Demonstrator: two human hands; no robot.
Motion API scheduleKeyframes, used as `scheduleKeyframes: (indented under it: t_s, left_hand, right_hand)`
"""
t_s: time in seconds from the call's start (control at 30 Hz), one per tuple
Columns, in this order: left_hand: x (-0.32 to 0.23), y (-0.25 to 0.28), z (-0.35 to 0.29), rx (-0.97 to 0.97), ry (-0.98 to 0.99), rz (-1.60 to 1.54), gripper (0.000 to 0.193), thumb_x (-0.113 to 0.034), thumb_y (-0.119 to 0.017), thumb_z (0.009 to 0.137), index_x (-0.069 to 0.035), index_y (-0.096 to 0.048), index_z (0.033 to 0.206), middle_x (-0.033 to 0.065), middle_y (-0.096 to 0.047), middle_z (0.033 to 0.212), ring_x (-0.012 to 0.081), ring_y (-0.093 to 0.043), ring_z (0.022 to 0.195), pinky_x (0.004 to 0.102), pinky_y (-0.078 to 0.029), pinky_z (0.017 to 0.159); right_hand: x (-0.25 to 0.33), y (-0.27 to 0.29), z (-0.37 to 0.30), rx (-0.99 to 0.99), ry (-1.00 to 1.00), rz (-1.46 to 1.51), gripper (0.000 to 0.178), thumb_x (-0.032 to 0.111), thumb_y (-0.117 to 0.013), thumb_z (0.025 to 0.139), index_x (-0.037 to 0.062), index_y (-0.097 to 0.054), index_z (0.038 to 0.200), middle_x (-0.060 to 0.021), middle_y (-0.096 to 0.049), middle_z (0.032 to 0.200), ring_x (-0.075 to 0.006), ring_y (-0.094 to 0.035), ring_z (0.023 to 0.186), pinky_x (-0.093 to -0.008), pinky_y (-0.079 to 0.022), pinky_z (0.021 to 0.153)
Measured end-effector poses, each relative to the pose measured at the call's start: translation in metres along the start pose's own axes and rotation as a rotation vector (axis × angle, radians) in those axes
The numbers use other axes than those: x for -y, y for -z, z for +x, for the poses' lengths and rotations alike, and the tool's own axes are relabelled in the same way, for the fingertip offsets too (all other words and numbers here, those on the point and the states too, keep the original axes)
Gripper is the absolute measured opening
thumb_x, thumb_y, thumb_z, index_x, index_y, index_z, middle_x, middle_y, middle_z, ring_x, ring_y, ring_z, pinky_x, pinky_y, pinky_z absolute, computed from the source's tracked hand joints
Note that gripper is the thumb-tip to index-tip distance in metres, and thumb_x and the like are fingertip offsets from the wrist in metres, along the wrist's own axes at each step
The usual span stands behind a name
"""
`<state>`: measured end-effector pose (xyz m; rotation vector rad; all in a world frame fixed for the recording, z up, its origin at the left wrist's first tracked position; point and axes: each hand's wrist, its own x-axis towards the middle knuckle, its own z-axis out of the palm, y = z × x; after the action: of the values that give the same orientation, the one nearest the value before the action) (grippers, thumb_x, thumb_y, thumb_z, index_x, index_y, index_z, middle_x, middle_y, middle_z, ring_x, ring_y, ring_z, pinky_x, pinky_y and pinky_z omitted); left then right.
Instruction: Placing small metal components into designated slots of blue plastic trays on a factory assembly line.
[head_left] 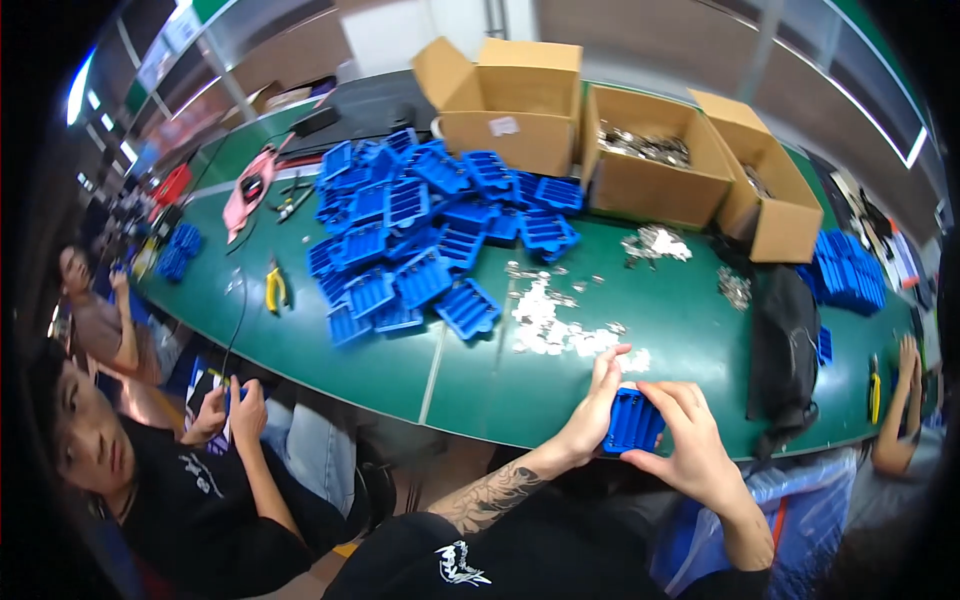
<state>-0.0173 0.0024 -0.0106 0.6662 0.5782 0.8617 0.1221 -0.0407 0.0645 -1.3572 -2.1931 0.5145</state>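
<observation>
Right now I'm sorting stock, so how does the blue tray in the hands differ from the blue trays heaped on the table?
The held blue tray is single, gripped between the left hand and right hand at the near table edge. The piled blue trays lie loose, overlapping at many angles, mid-table on the green table. Both share the same blue colour and ribbed, slotted shape.

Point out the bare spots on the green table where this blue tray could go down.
Bare: the near edge left of the seam, below the blue tray pile and right of the yellow pliers; also between the metal parts and the black bag. Crowded: pile, parts, cardboard boxes.
</observation>
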Motion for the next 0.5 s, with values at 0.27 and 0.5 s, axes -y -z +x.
scheduleKeyframes:
  t_s: [0.27,0.5]
  left_hand:
    - [-0.039,0.042,-0.017,-0.091,-0.108,-0.261,0.043,-0.045,-0.02,0.096,-0.021,-0.019,0.131,0.0165,-0.046,0.118,0.027,-0.059,0.093,0.0399,-0.054,0.071]
    - [-0.047,0.102,-0.044,-0.215,-0.245,-0.218,0.044,-0.043,-0.023,0.096,-0.014,-0.018,0.128,0.0208,-0.049,0.103,0.0344,-0.058,0.091,0.0464,-0.051,0.076]
  right_hand:
    - [0.021,-0.016,0.069,0.165,0.256,-0.104,0.071,0.02,-0.077,0.06,0.0,-0.047,0.121,-0.0148,-0.052,0.109,-0.0314,-0.049,0.098,-0.0372,-0.041,0.085]
    - [0.012,-0.048,0.182,0.076,0.29,-0.284,0.065,0.031,-0.073,0.065,-0.0015,-0.05,0.117,-0.0173,-0.055,0.106,-0.0328,-0.049,0.098,-0.0384,-0.04,0.084]
